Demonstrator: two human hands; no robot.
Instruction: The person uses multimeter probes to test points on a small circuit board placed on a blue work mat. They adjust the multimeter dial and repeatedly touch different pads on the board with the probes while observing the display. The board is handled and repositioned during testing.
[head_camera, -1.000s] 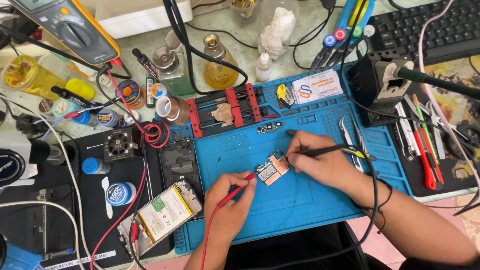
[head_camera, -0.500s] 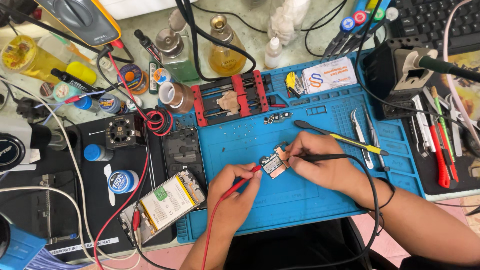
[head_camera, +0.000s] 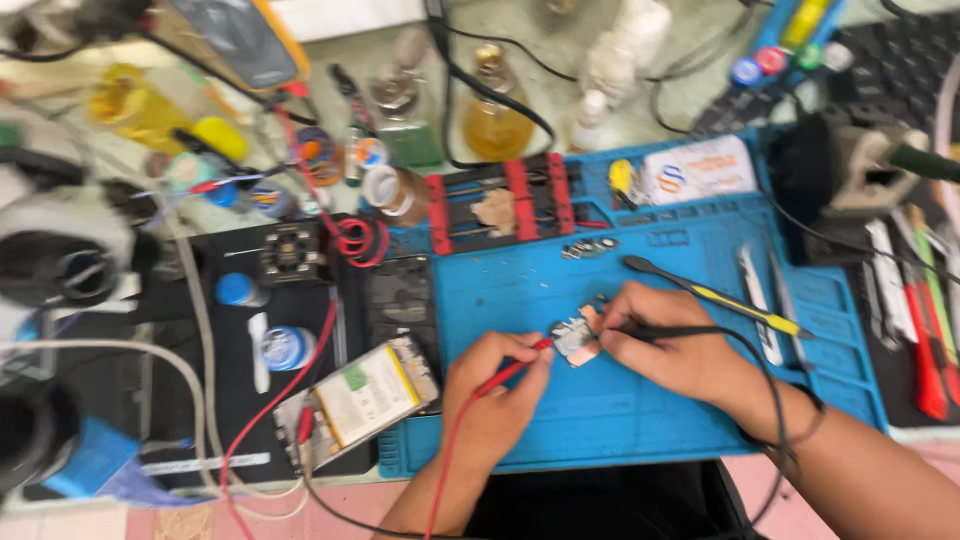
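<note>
A small circuit board lies on the blue work mat. My left hand pinches a red test probe, its tip touching the board's left edge. My right hand grips a black test probe whose tip meets the board from the right. Red and black leads trail from both probes toward me. A yellow-handled pry tool lies on the mat just beyond my right hand.
An opened phone with its battery showing lies left of the mat. A red clamp fixture, tweezers, bottles, small tins, a multimeter and a microscope crowd the bench. Screwdrivers and cutters lie at right.
The view has shifted and blurred as my head moved. Both hands stay on the board with the probes, holding nearly the same positions.
</note>
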